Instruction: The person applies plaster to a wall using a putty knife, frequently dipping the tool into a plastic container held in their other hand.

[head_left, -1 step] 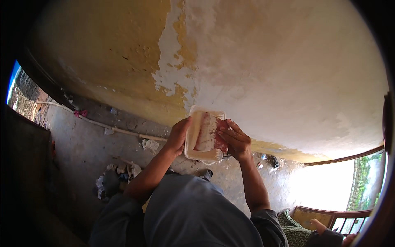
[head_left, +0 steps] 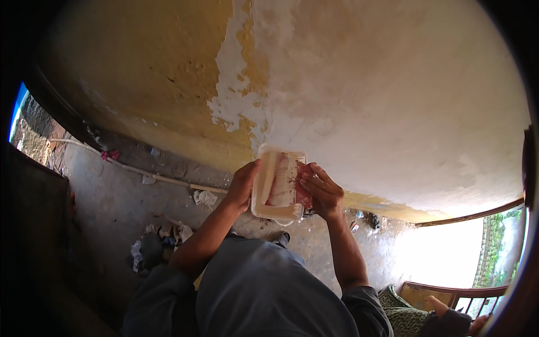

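Note:
My left hand (head_left: 244, 187) is closed around the left side of a whitish rectangular plastic tub (head_left: 257, 196) with rounded corners. Cream-white paste coats its inside. In my right hand (head_left: 324, 194), at the tub's right side, is a flat reddish-brown spreader (head_left: 304, 188). Its blade lies over the tub's opening, mostly covered with white paste. The fingers press on its right end; the thumb is largely hidden. Just beyond the tub rises a wall (head_left: 382, 112), smoothed pale on the right, with peeling yellow paint and bare white patches on the left.
A long pale pole (head_left: 163, 177) lies on the floor near the wall's foot. Crumpled scraps (head_left: 206, 198) and a heap of rags (head_left: 152, 247) are at left. Another person (head_left: 443, 320), in a dark sleeve, is at lower right beside a wooden railing (head_left: 474, 291). Bright daylight enters there.
My right hand and the spreader have shifted very slightly to the right. The other person's arm at lower right has moved a little. My left hand stays on the tub.

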The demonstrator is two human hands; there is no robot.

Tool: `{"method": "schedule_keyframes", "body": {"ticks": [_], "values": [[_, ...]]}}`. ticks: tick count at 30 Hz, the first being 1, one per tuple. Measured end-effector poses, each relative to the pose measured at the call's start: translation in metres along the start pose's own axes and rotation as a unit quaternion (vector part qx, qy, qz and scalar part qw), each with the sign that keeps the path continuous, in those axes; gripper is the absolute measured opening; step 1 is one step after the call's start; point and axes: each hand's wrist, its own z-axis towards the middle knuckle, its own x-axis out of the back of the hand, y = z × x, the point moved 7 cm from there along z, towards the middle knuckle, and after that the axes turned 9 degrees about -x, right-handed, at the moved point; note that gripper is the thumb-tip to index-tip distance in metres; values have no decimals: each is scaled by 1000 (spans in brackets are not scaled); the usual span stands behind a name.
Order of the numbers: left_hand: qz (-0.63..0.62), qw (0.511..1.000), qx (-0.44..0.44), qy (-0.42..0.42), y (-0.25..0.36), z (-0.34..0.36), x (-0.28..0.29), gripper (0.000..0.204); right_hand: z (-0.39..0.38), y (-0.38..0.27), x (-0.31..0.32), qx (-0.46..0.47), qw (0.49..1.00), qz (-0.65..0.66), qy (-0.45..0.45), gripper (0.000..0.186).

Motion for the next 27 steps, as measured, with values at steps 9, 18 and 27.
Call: {"method": "schedule_keyframes", "body": {"ticks": [9, 18, 27], "values": [[-23, 999, -22, 17, 13, 0, 3, 45, 5, -8, 19, 7, 997, -63, 35, 25], [-58, 997, -52, 7, 17, 14, 12, 46, 35, -64, 30, 150, 968, -177, 92, 30], [-66, 997, -49, 14, 40, 13, 5, 46, 154, -92, 24, 201, 915, -320, 144, 40]]}}
